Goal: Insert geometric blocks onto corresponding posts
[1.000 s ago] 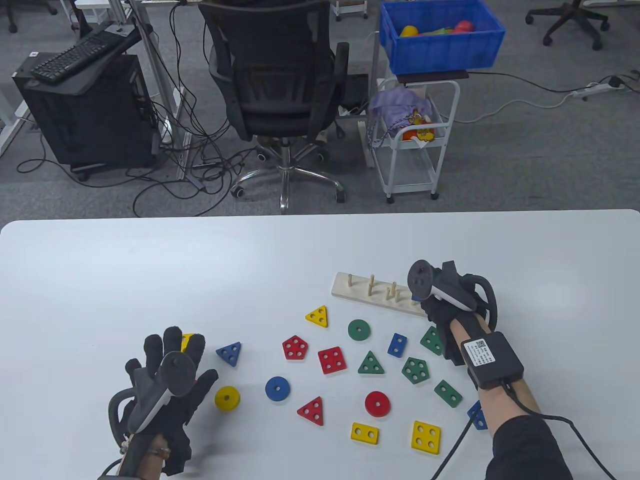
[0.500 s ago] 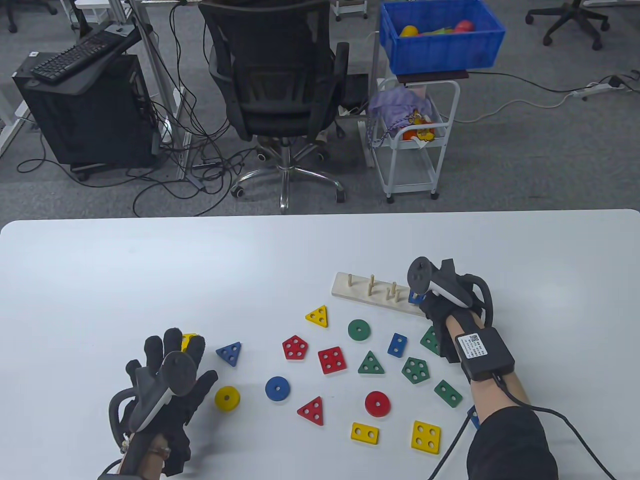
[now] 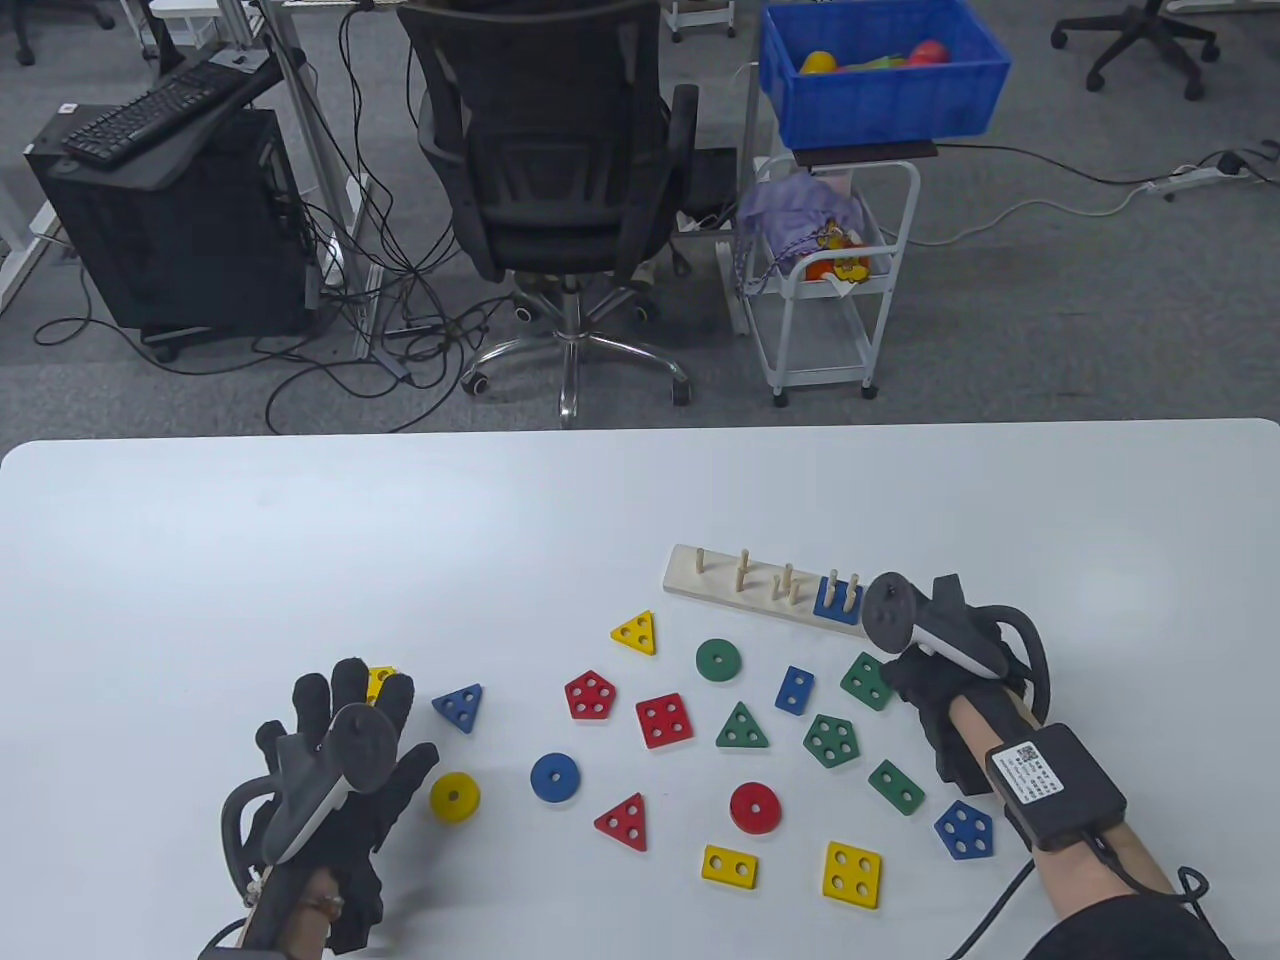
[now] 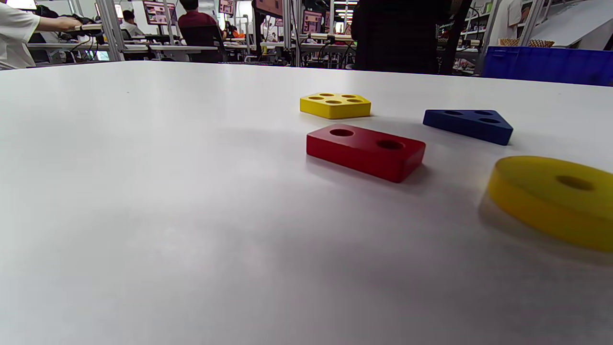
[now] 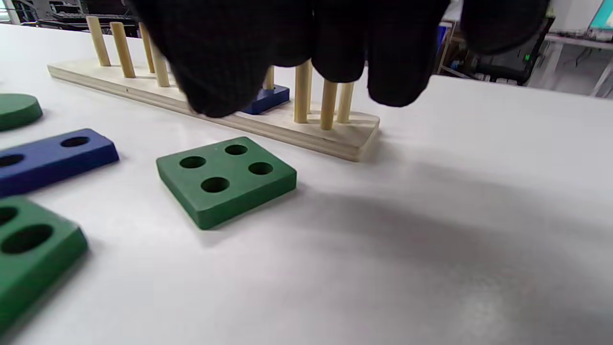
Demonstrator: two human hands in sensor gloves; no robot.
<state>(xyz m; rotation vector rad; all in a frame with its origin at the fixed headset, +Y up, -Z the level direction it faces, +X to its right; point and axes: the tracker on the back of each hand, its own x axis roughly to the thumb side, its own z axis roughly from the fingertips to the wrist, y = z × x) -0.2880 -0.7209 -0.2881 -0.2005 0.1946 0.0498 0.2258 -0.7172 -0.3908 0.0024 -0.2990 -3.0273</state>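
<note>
The wooden peg board [image 3: 700,580] lies on the white table [image 3: 300,550], and a blue square block [image 3: 836,598] sits threaded on its four-peg group, near the board's right end; in the right wrist view only a corner of that block [image 5: 266,98] shows past the gloved fingers [image 5: 225,62], which hang over the board and hide several pegs. The right hand [image 3: 925,680] hovers just right of the board with nothing between its fingers; from above its tracker covers the fingers, and the wrist view shows them hanging loose and empty. A green square block [image 5: 225,177] lies flat just in front of the board's end, apart from the hand. The left hand [image 3: 345,760] rests on the table at the left with fingers spread and straight, holding nothing. It covers most of a yellow pentagon block [image 3: 376,682], of which only an edge peeks out between the fingers from above, while the left wrist view shows it whole [image 4: 335,104]. A red rectangle block [image 4: 366,151] appears only in that wrist view, being hidden under the hand in the table view. The yellow ring [image 3: 455,796] is cut by the wrist view's right edge and blurred there. Other loose blocks lie scattered between the hands.
</note>
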